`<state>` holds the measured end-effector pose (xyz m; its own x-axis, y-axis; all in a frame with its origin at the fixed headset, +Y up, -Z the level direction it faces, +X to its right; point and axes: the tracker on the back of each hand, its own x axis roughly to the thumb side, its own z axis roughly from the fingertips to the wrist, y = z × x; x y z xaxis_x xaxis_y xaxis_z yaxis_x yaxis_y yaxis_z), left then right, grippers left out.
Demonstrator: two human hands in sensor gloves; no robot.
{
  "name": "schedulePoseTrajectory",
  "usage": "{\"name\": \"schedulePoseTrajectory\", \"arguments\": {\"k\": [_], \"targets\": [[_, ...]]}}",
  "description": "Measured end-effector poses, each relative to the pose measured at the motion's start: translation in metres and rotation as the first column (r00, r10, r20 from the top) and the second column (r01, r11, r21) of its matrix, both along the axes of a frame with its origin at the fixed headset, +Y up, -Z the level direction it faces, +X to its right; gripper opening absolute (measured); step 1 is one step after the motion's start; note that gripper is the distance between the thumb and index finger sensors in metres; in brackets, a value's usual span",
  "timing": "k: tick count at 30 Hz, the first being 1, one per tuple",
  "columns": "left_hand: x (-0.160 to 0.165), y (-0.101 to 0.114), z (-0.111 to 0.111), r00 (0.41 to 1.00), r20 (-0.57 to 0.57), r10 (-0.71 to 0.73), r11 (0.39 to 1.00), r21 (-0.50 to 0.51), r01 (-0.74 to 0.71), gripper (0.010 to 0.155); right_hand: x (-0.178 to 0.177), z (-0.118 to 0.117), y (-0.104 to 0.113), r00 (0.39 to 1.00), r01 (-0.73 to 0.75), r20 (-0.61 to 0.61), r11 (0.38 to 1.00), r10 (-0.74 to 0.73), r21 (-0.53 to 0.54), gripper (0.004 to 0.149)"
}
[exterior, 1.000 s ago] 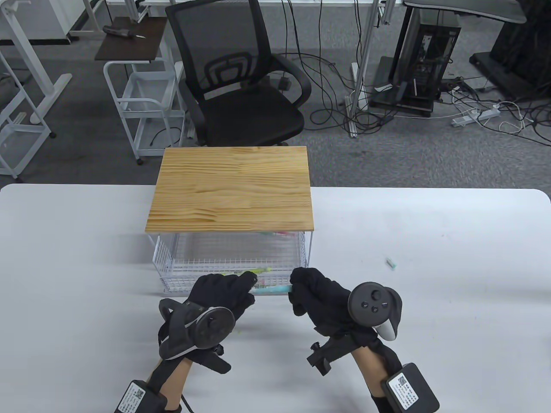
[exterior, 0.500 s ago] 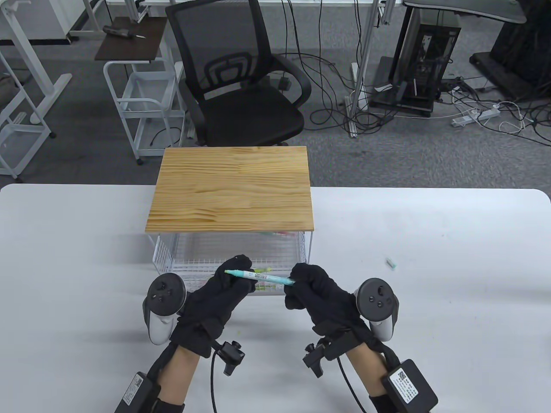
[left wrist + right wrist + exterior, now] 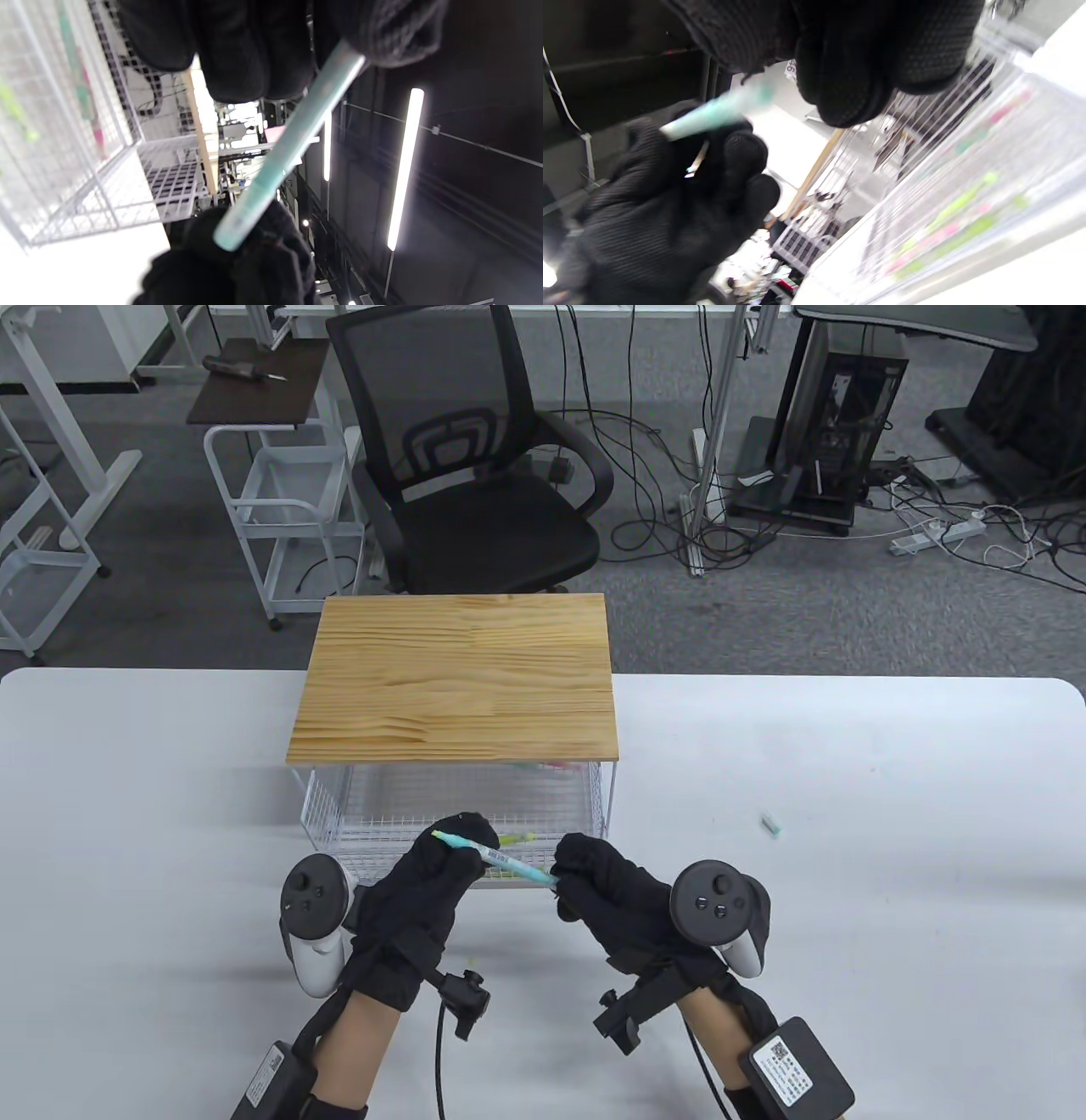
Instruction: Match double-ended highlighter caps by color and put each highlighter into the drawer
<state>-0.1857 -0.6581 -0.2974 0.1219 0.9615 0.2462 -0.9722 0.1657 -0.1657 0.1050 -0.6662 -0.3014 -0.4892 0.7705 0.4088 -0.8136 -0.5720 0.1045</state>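
Observation:
A teal double-ended highlighter is held between both hands just in front of the white wire drawer. My left hand grips its left part, with the teal tip sticking out past the fingers. My right hand pinches its right end. The pen slants down to the right. In the left wrist view the teal highlighter runs from my fingers to the other glove. In the right wrist view the highlighter is blurred. Yellow-green and pink highlighters lie in the drawer.
A wooden board tops the wire drawer unit. A small teal cap lies loose on the white table to the right. A black office chair stands behind the table.
The left hand turned palm-up and took hold of the highlighter; the pen rose from near the drawer front, and both hands have since shifted slightly left, with the pen tilting down toward the right.

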Motion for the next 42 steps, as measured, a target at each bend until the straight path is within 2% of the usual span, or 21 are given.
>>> {"name": "schedulePoseTrajectory", "arguments": {"k": [4,7,9,10,15,18,19,21,25,29,33,36,42], "targets": [[-0.007,0.012,0.005,0.982,-0.097,-0.162,0.981,0.096,0.171,0.047,0.031,-0.008,0.01,0.959,-0.248,0.145,0.969,0.244,0.008,0.061],[-0.007,0.019,0.01,0.918,-0.205,-0.34,0.916,0.148,0.373,0.048,0.057,-0.017,0.008,0.889,-0.366,0.28,0.93,0.362,-0.039,0.064],[-0.004,0.022,0.011,0.845,-0.251,-0.473,0.838,0.168,0.519,0.049,0.074,-0.025,0.002,0.833,-0.422,0.351,0.902,0.427,-0.096,0.065],[-0.001,0.023,0.013,0.786,-0.297,-0.542,0.78,0.17,0.602,0.049,0.085,-0.031,-0.003,0.794,-0.454,0.384,0.88,0.471,-0.142,0.066],[0.01,0.024,0.016,0.557,-0.437,-0.706,0.54,0.176,0.823,0.052,0.121,-0.06,-0.032,0.654,-0.519,0.404,0.768,0.64,-0.376,0.07],[0.013,0.024,0.018,0.489,-0.491,-0.721,0.475,0.164,0.864,0.054,0.139,-0.084,-0.057,0.586,-0.496,0.365,0.677,0.723,-0.544,0.072],[0.013,0.024,0.018,0.476,-0.501,-0.723,0.464,0.159,0.872,0.054,0.144,-0.092,-0.068,0.566,-0.485,0.344,0.641,0.749,-0.595,0.073],[0.013,0.024,0.017,0.473,-0.499,-0.726,0.46,0.158,0.874,0.055,0.15,-0.101,-0.085,0.558,-0.458,0.334,0.618,0.76,-0.639,0.075],[0.012,0.024,0.017,0.469,-0.505,-0.725,0.459,0.153,0.875,0.055,0.157,-0.119,-0.113,0.567,-0.362,0.348,0.606,0.746,-0.709,0.08],[0.013,0.023,0.015,0.461,-0.504,-0.73,0.449,0.156,0.88,0.055,0.156,-0.131,-0.12,0.515,-0.37,0.38,0.599,0.769,-0.71,0.08],[0.015,0.019,0.012,0.437,-0.49,-0.754,0.425,0.142,0.894,0.055,0.155,-0.14,-0.126,0.435,-0.415,0.363,0.541,0.824,-0.731,0.077],[0.016,0.018,0.011,0.431,-0.487,-0.76,0.418,0.143,0.897,0.054,0.152,-0.141,-0.128,0.419,-0.4,0.395,0.557,0.817,-0.728,0.073],[0.02,0.018,0.012,0.426,-0.484,-0.764,0.402,0.158,0.902,0.054,0.149,-0.141,-0.127,0.399,-0.408,0.396,0.547,0.827,-0.731,0.063]]}}
